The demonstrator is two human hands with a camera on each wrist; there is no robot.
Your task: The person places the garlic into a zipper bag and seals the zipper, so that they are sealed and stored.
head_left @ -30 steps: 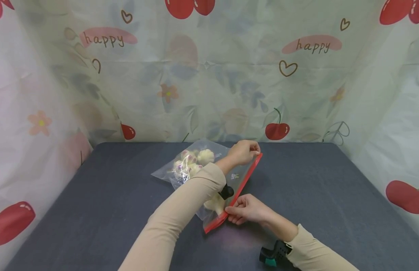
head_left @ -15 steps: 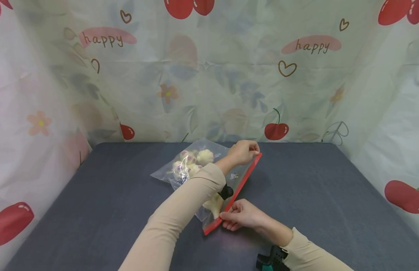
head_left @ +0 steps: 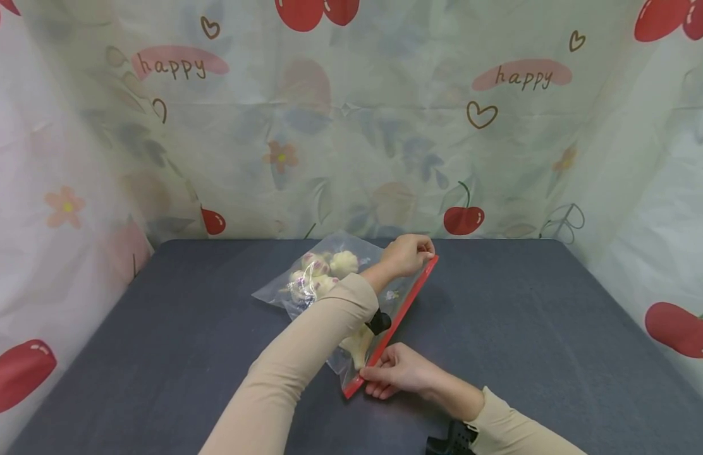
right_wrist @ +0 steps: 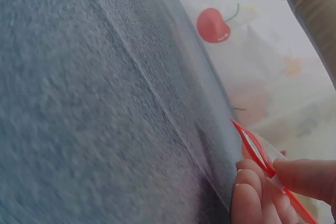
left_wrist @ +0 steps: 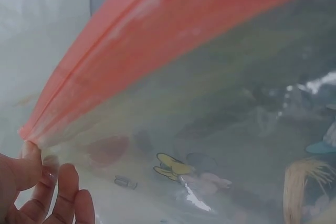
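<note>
A clear zip bag with a red zip strip lies on the table, several garlic bulbs inside it. One more bulb sits near the strip's front end, partly behind the left forearm. My left hand pinches the strip's far corner; the left wrist view shows its thumb and finger at the strip's tip. Close to the near corner, my right hand pinches the strip between thumb and fingers. In the right wrist view a small whitish slider shows at that thumb, and the strip's end beyond it gapes apart.
The dark grey table extends around the bag. A printed curtain with cherries and hearts stands along the back and both sides. The left sleeve crosses over the bag. A black wrist device sits on the right wrist.
My right hand has slid along the red strip toward its near corner, moving down and left. My left hand has stayed at the far corner.
</note>
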